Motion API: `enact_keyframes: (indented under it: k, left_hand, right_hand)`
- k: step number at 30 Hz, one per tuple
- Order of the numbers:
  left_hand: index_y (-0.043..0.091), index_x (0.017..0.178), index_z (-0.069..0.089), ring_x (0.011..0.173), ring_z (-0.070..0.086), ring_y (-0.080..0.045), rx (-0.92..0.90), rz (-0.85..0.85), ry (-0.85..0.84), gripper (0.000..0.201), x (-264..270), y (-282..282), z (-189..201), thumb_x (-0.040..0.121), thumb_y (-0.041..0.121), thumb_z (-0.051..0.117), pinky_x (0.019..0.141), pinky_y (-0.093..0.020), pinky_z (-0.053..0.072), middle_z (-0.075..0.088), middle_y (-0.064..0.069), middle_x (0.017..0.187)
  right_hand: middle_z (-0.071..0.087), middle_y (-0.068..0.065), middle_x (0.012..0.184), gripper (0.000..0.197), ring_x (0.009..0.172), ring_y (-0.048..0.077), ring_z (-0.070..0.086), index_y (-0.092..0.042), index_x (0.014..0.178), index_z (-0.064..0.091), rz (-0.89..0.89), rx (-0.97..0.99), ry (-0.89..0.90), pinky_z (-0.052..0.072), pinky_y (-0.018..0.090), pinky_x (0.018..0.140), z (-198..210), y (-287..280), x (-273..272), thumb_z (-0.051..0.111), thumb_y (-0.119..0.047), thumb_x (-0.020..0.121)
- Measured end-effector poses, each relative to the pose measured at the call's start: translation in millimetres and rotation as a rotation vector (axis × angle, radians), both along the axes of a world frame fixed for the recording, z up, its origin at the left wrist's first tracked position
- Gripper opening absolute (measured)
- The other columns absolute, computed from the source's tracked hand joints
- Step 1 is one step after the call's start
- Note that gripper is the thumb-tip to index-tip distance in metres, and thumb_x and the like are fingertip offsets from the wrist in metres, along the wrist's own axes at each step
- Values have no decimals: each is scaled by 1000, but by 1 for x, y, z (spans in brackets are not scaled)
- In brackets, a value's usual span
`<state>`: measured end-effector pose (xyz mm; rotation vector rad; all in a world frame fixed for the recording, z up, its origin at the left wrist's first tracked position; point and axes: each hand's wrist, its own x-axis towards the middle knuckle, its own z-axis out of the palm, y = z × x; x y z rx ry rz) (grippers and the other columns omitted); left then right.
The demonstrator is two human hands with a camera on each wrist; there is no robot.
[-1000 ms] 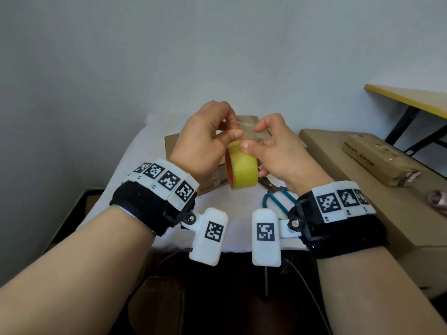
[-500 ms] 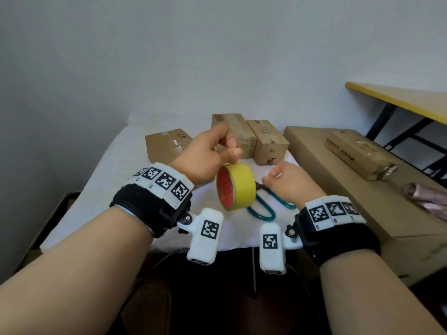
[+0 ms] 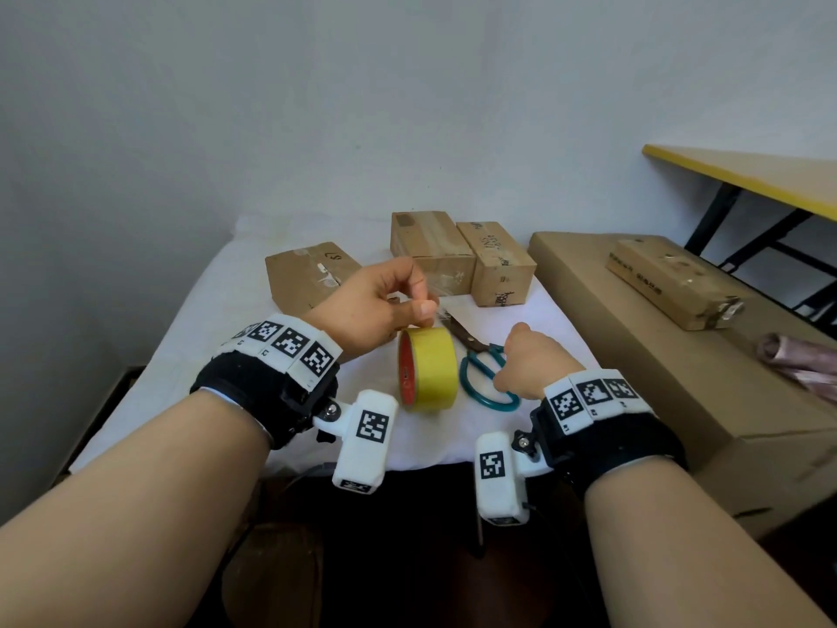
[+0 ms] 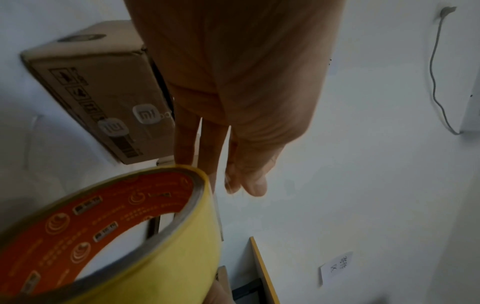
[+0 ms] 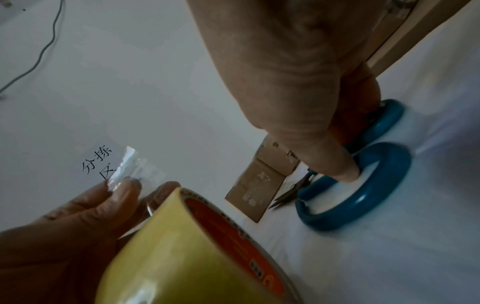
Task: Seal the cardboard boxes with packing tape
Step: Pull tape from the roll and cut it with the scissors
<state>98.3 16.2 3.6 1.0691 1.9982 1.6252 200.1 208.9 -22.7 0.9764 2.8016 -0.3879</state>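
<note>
The roll of yellow tape with its orange core hangs just left of the centre of the head view, above the white table, standing on edge with its open core facing left. The left hand sits right above it, thumb and fingers pressed together on the loose clear end of the tape, which shows as a shiny strip in the lower left of the right wrist view. To the right of the roll, scissors with blue-green handles lie on the table, their dark blades pointing toward the upper left. The right hand is down on the handles, fingers curled, and in the right wrist view one finger reaches into a handle ring; whether it has a firm hold I cannot tell. Further up the frame three cardboard boxes stand on the table: a flat box at the left, a taller box in the middle and a third box touching its right side. At the right of the frame a big carton stands beside the table, with a long slim box lying on top of it. A yellow-edged desk juts in at the upper right.
</note>
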Motion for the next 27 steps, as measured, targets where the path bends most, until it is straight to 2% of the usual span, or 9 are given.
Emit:
enact_keyframes:
  k: [2, 5, 8, 11, 13, 17, 19, 24, 27]
  left_hand:
    - [20, 78, 56, 95, 68, -23, 16, -4, -54, 24, 1, -1, 1, 92, 3, 66, 98, -70, 43, 69, -23, 99]
    - [12, 81, 52, 94, 67, -24, 24, 11, -86, 21, 2, -2, 1, 94, -2, 61, 96, -63, 47, 63, -34, 107]
    - [12, 82, 50, 91, 70, -14, 34, 10, -86, 21, -1, -5, 1, 95, -2, 59, 83, -43, 56, 63, -34, 106]
    - [12, 82, 49, 94, 69, -21, 44, 18, -64, 23, -3, -8, 4, 95, -4, 59, 86, -40, 56, 64, -29, 102]
    - [12, 85, 48, 95, 69, -25, 54, 23, -49, 22, -5, -10, 7, 95, -4, 58, 79, -32, 57, 65, -26, 102]
    - [12, 90, 48, 95, 70, -24, 86, 36, -59, 17, -9, -17, 19, 97, 1, 59, 85, -45, 53, 69, -21, 101]
    - [14, 90, 48, 95, 71, -23, 101, 44, -68, 16, -11, -24, 26, 97, 4, 58, 89, -48, 52, 72, -12, 100]
    - [22, 83, 50, 98, 69, -26, 162, 111, -72, 22, -18, -45, 41, 98, 10, 59, 91, -47, 45, 74, -4, 100]
    - [24, 82, 51, 99, 69, -27, 221, 172, -76, 21, -26, -63, 50, 95, 14, 63, 90, -47, 43, 75, -6, 102]
  right_hand:
    - [50, 6, 87, 22, 89, 27, 55, -9, 92, 41, -2, 27, -8, 46, 34, 74, 2, -2, 1, 63, -10, 89]
    - [46, 4, 78, 26, 86, 26, 53, -12, 75, 41, 27, 90, -31, 42, 31, 73, 9, -4, 5, 58, -13, 94]
    - [47, 4, 77, 25, 77, 21, 52, -11, 75, 43, 10, 59, -70, 41, 27, 65, 16, -5, 8, 58, -15, 95]
    - [49, 5, 78, 18, 65, 16, 47, -9, 78, 47, -41, -52, -84, 36, 24, 52, 23, -4, 13, 62, -10, 87]
    - [50, 6, 79, 17, 64, 17, 48, -9, 79, 47, -88, -142, -39, 36, 24, 51, 27, 1, 14, 64, -8, 81]
    - [60, 10, 84, 28, 71, 22, 56, -9, 81, 55, -132, -329, 220, 47, 30, 62, 27, 8, 7, 78, -23, 86]
    - [55, 6, 79, 37, 72, 21, 54, -13, 78, 51, -130, -409, 357, 45, 33, 64, 27, 6, 3, 82, -31, 85]
    - [66, 7, 88, 36, 84, 27, 68, -13, 90, 55, -38, -455, 557, 57, 43, 80, 29, -7, -5, 86, -29, 81]
    - [74, 9, 93, 30, 86, 22, 75, -12, 100, 60, 55, -520, 603, 60, 39, 81, 33, -21, -9, 84, -20, 84]
